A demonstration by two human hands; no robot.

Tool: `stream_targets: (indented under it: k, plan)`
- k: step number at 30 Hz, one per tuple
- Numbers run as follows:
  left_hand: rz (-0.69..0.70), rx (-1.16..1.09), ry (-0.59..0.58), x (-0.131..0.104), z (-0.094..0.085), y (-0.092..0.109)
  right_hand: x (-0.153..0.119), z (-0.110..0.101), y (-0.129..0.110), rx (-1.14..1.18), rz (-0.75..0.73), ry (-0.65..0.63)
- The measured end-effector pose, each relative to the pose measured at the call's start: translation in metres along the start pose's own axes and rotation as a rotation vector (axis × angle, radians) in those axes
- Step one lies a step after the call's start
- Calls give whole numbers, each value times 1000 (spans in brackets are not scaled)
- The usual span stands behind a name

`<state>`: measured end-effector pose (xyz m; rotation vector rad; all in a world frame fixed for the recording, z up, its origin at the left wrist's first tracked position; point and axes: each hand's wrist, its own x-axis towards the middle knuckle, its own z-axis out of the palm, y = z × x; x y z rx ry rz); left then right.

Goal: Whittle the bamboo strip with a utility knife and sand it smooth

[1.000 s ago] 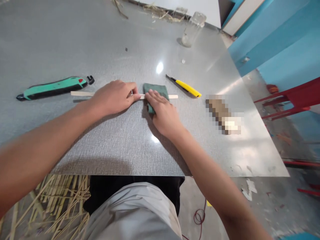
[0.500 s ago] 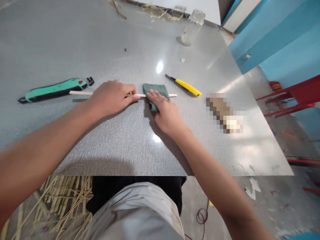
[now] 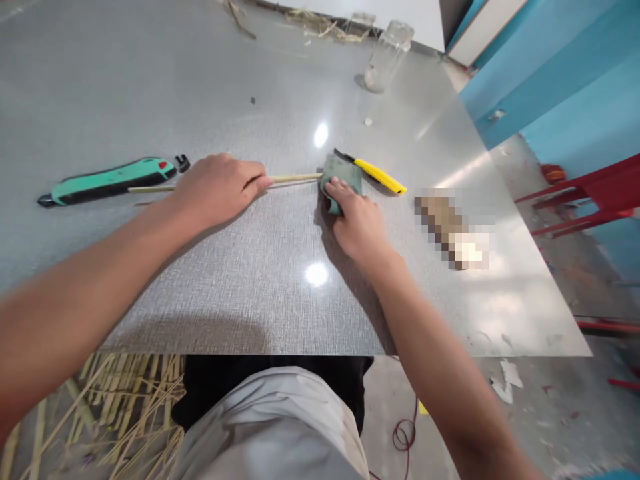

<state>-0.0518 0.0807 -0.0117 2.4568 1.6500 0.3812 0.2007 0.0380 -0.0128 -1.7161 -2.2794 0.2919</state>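
A thin bamboo strip (image 3: pixel 296 178) lies crosswise over the table, its left end sticking out beyond my left wrist. My left hand (image 3: pixel 223 190) is closed on the strip, pinching it between thumb and fingertips. A folded piece of green sandpaper (image 3: pixel 351 175) sits over the strip's right part, and my right hand (image 3: pixel 363 223) grips it with fingers pressed on top. Right beside the sandpaper is a yellow utility knife (image 3: pixel 381 177), its dark blade end near the sheet's upper edge. My right thumb is partly hidden.
A green and black rotary tool (image 3: pixel 107 181) lies at the left, near a small black clip (image 3: pixel 183 163). Toward the back stands a glass jar (image 3: pixel 389 57). A blurred-out block (image 3: pixel 450 230) is at the right. Bamboo strips (image 3: pixel 130 400) cover the floor below the table edge.
My right hand and the sandpaper have slid right along the strip, up to the knife. The strip now shows a yellower face. My left hand has shifted slightly left.
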Motion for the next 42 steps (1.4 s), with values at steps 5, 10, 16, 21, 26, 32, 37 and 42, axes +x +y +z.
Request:
stream_targets:
  k: [5, 10, 16, 21, 26, 32, 37, 42]
  plan:
    - [13, 63, 30, 0, 1, -1, 0, 1, -7, 25, -103, -9]
    - [37, 125, 50, -3, -4, 7, -3, 4, -17, 73, -240, -106]
    - [5, 116, 49, -5, -4, 10, -1, 4, -10, 16, -42, -9]
    - [30, 84, 68, -6, -2, 14, -2, 9, -21, 98, -229, -79]
    - [71, 129, 122, -5, 1, 14, 0, 5, -6, 28, -30, 23]
    - [152, 116, 102, -4, 0, 12, -4, 11, -17, 97, -226, -14]
    - [120, 144, 54, -2, -1, 15, -2, 11, -16, 136, -223, -10]
    - [10, 72, 9, -7, 2, 14, -5, 3, -14, 71, -143, -57]
